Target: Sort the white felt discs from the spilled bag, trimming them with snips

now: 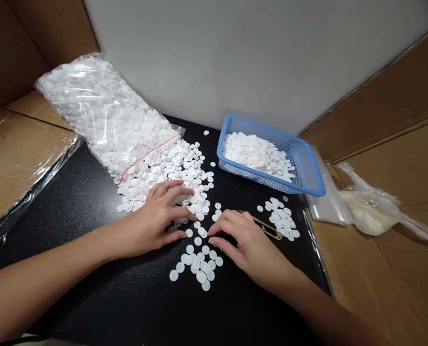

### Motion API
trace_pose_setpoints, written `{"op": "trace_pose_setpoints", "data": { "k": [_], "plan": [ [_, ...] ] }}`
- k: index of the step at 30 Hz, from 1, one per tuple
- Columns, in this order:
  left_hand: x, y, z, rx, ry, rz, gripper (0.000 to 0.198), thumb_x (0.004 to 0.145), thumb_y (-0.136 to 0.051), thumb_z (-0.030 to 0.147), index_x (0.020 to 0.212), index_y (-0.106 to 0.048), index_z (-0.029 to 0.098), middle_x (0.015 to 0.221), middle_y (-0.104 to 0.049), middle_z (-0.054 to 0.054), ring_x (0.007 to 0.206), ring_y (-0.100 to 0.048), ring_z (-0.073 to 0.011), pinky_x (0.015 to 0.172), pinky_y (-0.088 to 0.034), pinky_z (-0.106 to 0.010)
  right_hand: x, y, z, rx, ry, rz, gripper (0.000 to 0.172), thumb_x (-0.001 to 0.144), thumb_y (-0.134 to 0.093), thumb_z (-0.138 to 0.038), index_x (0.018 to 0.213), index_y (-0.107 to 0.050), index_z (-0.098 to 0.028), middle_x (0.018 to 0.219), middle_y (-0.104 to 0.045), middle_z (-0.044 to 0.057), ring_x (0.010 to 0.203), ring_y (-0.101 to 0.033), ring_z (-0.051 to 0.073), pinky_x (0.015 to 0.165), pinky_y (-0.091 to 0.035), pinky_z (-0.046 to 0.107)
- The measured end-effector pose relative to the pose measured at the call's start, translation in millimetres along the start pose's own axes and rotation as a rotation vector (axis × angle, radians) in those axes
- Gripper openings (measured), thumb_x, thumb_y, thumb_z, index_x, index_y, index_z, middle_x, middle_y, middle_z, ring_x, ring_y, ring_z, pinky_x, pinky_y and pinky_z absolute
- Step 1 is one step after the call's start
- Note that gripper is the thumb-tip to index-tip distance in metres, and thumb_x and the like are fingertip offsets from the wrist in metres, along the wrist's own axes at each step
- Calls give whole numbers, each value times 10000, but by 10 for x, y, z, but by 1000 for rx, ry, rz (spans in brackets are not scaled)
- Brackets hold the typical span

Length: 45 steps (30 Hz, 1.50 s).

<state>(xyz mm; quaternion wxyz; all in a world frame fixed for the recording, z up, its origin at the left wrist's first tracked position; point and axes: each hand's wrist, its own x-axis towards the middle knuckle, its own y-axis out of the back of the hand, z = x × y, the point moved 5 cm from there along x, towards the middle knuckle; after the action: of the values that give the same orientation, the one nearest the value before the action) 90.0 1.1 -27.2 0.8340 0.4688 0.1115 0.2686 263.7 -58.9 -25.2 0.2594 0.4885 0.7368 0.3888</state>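
Your worktop: black matte tabletop point(91, 288), soft sheen under even overhead light, shadows weak. Straight ahead of you: plain pale grey wall point(235, 57), bare, meets the tabletop's far edge. On your left: brown cardboard sheets point(15, 154), one leaning upright, one lying flat, clear plastic film point(37, 185) wrinkled along table edge. On your right: cardboard panels point(397, 144) sloping up, crumpled clear plastic bag point(372, 211) resting on them, contents pale, unclear.
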Motion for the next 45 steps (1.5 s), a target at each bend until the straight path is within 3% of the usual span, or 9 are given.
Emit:
{"op": "trace_pose_setpoints", "data": {
  "k": [5, 12, 19, 23, 28, 34, 38, 41, 45],
  "plan": [
    [6, -1, 9, 8, 4, -17, 219, 878, -706, 254, 1095, -682, 253, 1429, -455, -102, 1414, -256, -386, 1094, -322, -631, 6, -39, 3, 1, -4, 54, 88, 906, -664, -136, 901, -614, -208, 849, -648, 7, 781, -590, 177, 743, -423, 332],
    [1, -10, 0, -8, 25, -47, 242, 874, -712, 273, 1114, -679, 267, 1459, -434, -97, 1425, -237, -400, 1101, -290, -642, 12, -87, -30, 49, -5, -80, 137, 928, -632, -143, 813, -613, -214, 802, -648, -20, 734, -579, 152, 762, -408, 320],
    [9, -3, 8, -20, 30, -24, 211, 884, -643, 161, 1076, -666, 244, 1431, -456, -93, 1414, -251, -382, 1091, -297, -622, 35, -132, -51, 48, -7, 21, 73, 917, -638, -145, 891, -611, -207, 753, -613, -16, 692, -538, 151, 661, -405, 269],
    [11, 0, -35, -42, 56, 51, 152, 925, -573, 159, 1019, -663, 238, 1381, -492, -80, 1406, -264, -354, 1084, -301, -611, 29, -198, -67, 7, 22, 78, 94, 901, -652, -158, 844, -590, -200, 637, -540, -51, 585, -472, 129, 621, -372, 259],
    [3, -6, -53, -15, 47, 75, 111, 931, -566, 159, 937, -657, 222, 1381, -487, -75, 1408, -257, -358, 1072, -311, -604, 33, -144, -68, -120, 134, 167, 151, 947, -554, -124, 816, -606, -177, 654, -559, -27, 592, -460, 130, 639, -338, 282],
    [-12, 34, 26, 23, 6, 62, 87, 932, -587, 166, 922, -657, 216, 1392, -470, -81, 1415, -242, -368, 1064, -323, -604, -12, 49, -67, -245, 278, -15, 172, 903, -580, -40, 883, -662, -191, 843, -612, 23, 721, -494, 159, 658, -369, 284],
    [-33, 32, 74, 45, -36, 44, 111, 899, -626, 126, 937, -662, 224, 1407, -467, -78, 1429, -234, -361, 1079, -324, -602, -40, 209, 39, -135, 171, -30, 158, 950, -544, -88, 915, -647, -202, 907, -628, 31, 785, -559, 161, 698, -445, 283],
    [-46, 26, 99, 116, -85, 97, 157, 887, -636, 110, 971, -679, 236, 1422, -477, -84, 1436, -250, -366, 1098, -303, -614, -49, 232, 97, -59, 95, -53, 164, 965, -518, -104, 947, -650, -199, 912, -632, 32, 796, -597, 157, 701, -488, 276],
    [-67, 8, 205, 233, -175, 188, 201, 959, -553, 151, 1077, -691, 235, 1412, -534, -95, 1437, -313, -342, 1161, -234, -613, -154, 154, 89, -179, 135, -69, 387, 945, -434, -30, 1220, -639, -210, 890, -599, 34, 768, -590, 159, 669, -499, 275]
  ]
}}
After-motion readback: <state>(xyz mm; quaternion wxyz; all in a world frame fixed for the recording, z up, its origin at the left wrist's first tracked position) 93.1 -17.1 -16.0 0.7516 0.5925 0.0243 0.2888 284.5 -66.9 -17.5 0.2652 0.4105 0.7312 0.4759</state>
